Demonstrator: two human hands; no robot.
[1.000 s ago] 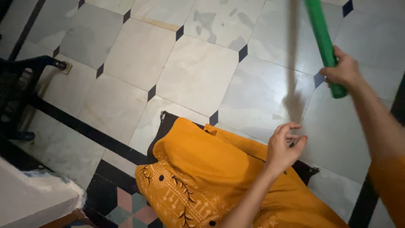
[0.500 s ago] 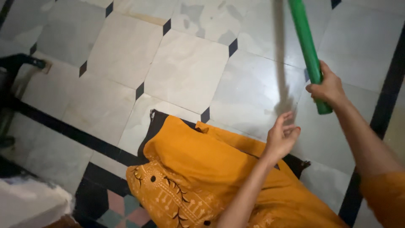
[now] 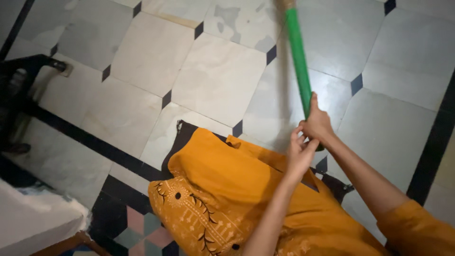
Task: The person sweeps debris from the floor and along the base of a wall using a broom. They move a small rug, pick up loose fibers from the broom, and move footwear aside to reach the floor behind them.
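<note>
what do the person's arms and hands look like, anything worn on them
Both forearms are bare from the elbow down. The right arm ends in a loose mustard-orange sleeve near the elbow, matching the embroidered orange garment below. The left arm's sleeve is out of view. The left hand and the right hand wear no gloves; no rings, bangles or watch can be made out in this dim light.

The right hand (image 3: 318,124) grips a green stick (image 3: 298,59) near its lower end, the left hand (image 3: 299,152) touching just below. The stick slants up to the top edge, above a pale tiled floor (image 3: 218,80) and orange embroidered garment (image 3: 222,189).
</note>
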